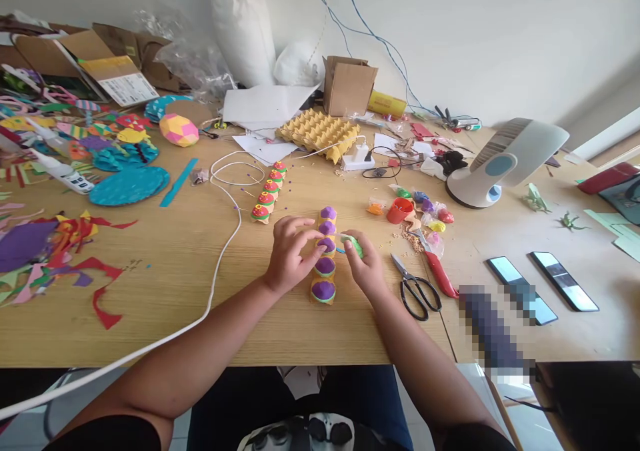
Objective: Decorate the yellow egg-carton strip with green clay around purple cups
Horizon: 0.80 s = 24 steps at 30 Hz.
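Several right fingers [353, 257] grip a green item [357, 245]; left fingers [306, 237] part over purple domes [325, 265].

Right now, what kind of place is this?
Probably a craft room or workshop: I see scissors, a pile of colourful scraps and a strip of purple-topped cups.

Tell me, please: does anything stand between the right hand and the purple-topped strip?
Nothing visible blocks the right hand, which holds a green packet, from the purple-topped strip; only a small blue piece shows in the gap.
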{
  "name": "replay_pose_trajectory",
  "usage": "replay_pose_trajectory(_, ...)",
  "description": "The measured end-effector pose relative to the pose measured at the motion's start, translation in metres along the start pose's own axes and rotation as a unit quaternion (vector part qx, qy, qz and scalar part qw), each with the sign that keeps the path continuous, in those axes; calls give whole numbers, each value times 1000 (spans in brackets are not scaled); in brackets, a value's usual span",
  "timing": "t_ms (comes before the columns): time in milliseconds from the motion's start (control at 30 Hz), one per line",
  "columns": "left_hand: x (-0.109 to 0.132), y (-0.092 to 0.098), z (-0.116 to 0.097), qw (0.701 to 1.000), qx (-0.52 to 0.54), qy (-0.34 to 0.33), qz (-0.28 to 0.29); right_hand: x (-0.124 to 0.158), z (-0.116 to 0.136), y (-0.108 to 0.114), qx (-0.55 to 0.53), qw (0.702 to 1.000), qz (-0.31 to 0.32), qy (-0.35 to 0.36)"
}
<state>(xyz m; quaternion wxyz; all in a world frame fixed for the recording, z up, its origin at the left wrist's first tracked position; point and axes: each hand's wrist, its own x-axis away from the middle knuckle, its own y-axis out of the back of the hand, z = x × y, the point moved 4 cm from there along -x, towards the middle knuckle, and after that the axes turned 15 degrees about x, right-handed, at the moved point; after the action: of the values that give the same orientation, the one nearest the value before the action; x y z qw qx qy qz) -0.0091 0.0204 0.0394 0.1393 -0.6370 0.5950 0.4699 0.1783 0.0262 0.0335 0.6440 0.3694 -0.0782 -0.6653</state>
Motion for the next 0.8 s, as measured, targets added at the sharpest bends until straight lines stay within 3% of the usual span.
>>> replay_pose_trajectory(467, 1, 1, -4, 1000, 10, -18, 8, 0, -8, -5, 9, 999, 39, -23)
replay_pose_trajectory(800, 1, 0, -4, 1000, 9, -18, 17, -1, -8, -5, 3, 998, 64, 8)
